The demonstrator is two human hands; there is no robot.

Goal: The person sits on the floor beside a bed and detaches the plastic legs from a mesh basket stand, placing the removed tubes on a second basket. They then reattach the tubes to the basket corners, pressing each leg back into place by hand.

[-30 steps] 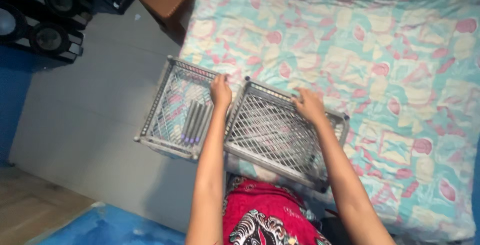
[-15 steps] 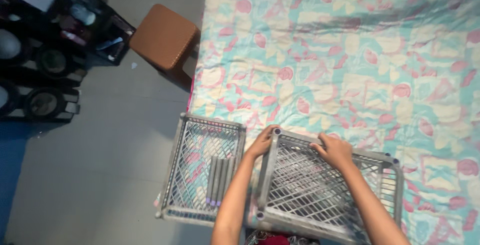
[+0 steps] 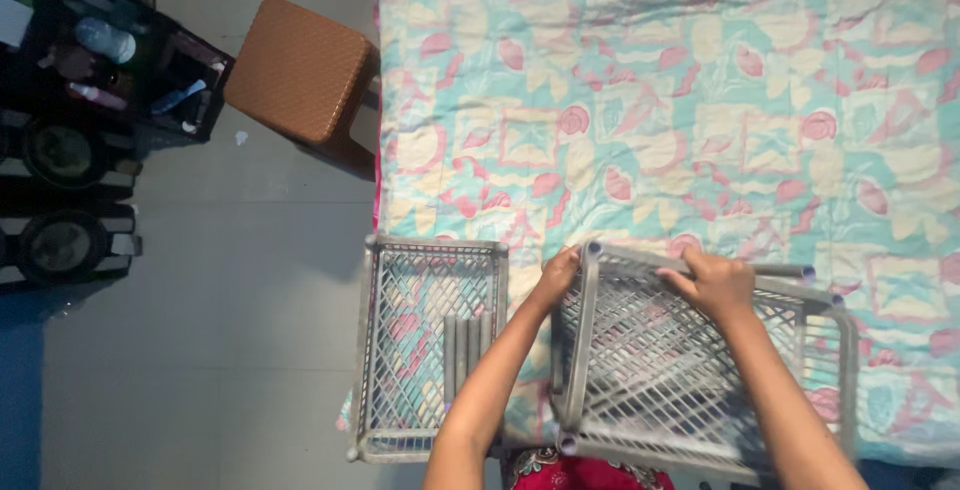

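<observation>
Both hands grip the far rim of a grey lattice shelf frame [image 3: 690, 370] that lies on a bed with a shell-patterned quilt [image 3: 700, 100]. The left hand [image 3: 556, 275] curls its fingers [image 3: 567, 256] over the frame's far left corner; the right hand [image 3: 718, 282] clasps the top bar. Just left of the left fingers lies a second grey lattice tray [image 3: 432, 345], holding a bundle of grey rods [image 3: 466, 350]. Well beyond it, on the grey floor, stands a brown stool [image 3: 300, 70].

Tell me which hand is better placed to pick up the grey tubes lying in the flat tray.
Left. The left hand grips the tilted grey tray's near corner, right beside the tubes; the right hand is farther off.
</observation>
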